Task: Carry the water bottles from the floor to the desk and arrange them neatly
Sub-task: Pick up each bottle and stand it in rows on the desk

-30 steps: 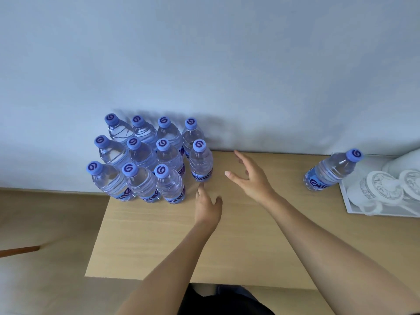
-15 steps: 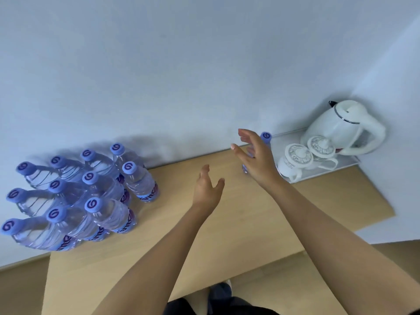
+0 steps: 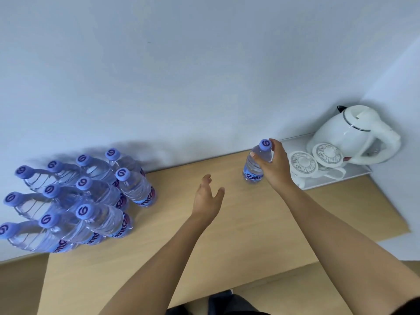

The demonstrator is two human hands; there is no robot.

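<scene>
Meanwhile the right hand (image 3: 273, 165) gripped the lone water bottle (image 3: 255, 164) upright on the desk (image 3: 227, 235), while the left hand (image 3: 208, 197) hovered apart, fingers relaxed, holding nothing, between it and the clustered bottles (image 3: 91, 196).

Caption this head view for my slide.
Right hand grips a lone clear plastic water bottle on the wooden desk.

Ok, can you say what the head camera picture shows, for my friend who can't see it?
A person's right hand grips a lone water bottle standing on a wooden desk beside a white tray. The left hand hovers open; grouped bottles stand at the left.
</scene>
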